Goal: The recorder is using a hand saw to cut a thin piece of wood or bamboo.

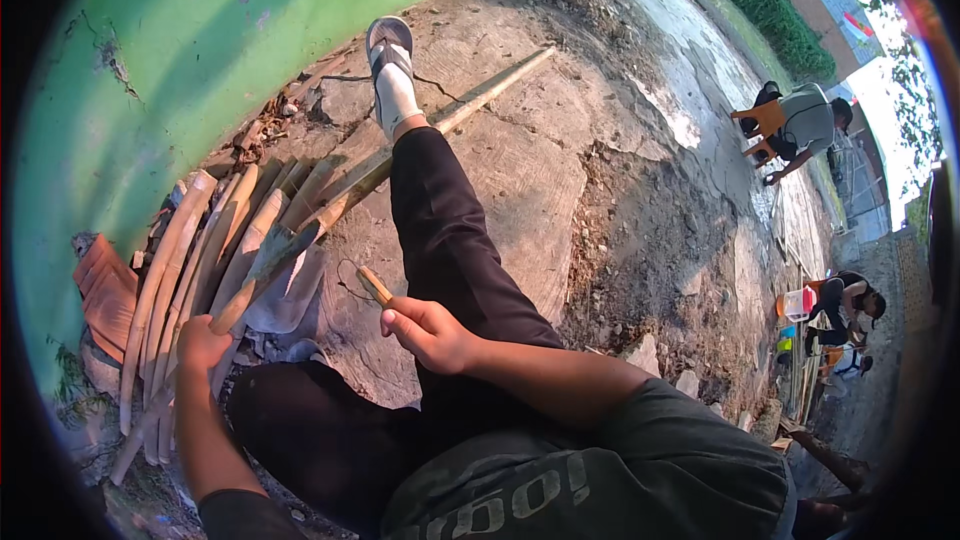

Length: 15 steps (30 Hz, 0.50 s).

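A long bamboo pole [470,108] slants across the ground from the far middle to the near left, passing under my outstretched leg. My left hand [203,342] is closed around its near end, where the bamboo looks split and its cut end is pointed. Above my thigh, my right hand [432,335] grips a short tool by its pale wooden handle [374,285]. A thin dark loop, like wire or cord, hangs by the handle's tip. The rest of the tool is hidden in my fist, apart from the bamboo.
Several split bamboo lengths [165,285] lie piled at the left, beside a broken reddish tile [106,290]. A green wall [200,50] runs along the left. At the right, one person [805,125] bends from an orange chair, and another person [850,305] crouches near colourful containers [797,303].
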Each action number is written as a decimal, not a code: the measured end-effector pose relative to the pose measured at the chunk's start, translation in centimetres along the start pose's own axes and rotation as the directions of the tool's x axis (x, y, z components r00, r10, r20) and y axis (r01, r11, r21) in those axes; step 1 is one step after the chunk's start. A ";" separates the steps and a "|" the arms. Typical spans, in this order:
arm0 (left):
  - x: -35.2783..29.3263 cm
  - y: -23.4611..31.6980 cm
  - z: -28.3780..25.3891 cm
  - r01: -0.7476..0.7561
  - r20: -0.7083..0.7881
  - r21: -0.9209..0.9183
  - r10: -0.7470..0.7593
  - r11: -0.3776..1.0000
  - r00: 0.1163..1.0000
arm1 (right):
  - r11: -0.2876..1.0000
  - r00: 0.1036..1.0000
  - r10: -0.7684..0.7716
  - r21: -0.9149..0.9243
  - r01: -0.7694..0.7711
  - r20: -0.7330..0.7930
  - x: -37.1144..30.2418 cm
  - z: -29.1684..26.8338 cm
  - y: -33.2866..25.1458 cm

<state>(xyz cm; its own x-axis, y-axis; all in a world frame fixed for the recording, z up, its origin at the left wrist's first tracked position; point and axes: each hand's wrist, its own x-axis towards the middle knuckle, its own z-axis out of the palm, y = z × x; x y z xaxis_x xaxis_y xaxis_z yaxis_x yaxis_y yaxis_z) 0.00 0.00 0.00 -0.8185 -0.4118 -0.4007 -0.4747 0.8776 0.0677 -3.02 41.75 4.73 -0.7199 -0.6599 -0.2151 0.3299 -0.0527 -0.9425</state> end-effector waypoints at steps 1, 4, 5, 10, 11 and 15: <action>0.3 -0.1 -0.1 0.012 0.001 -0.033 -0.012 0.999 1.000 | 1.000 1.000 0.006 -0.012 -0.006 -0.011 0.3 0.0 0.3; 0.5 -0.4 0.9 0.001 -0.010 -0.065 -0.002 0.998 1.000 | 0.999 0.999 0.036 -0.032 -0.037 -0.030 -0.2 -0.1 -0.1; 0.4 -0.7 1.4 -0.024 -0.026 -0.060 0.023 0.998 0.999 | 0.998 0.998 0.055 -0.038 -0.057 -0.039 -0.7 -0.2 -0.3; 0.0 -1.4 0.3 0.011 0.041 -0.021 -0.010 1.000 0.999 | 0.995 0.998 0.027 -0.098 -0.032 -0.051 -0.4 0.5 -0.5; 0.0 1.0 -1.4 0.064 0.192 -0.022 -0.059 0.998 0.980 | 0.996 0.998 0.026 -0.078 -0.031 -0.059 -0.5 0.3 -0.3; 0.5 -0.8 -0.3 0.035 0.073 -0.103 -0.027 0.994 0.997 | 0.996 0.997 0.042 0.078 -0.037 -0.060 -0.8 0.4 -0.1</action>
<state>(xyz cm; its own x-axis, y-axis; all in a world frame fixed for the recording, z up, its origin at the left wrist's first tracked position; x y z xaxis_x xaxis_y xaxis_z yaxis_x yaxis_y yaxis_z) -0.12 -0.92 0.00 -0.7795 -0.4167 -0.4676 -0.5338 0.8326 0.1477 -2.27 42.01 5.07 -0.7406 -0.6156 -0.2693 0.4031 -0.0864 -0.9111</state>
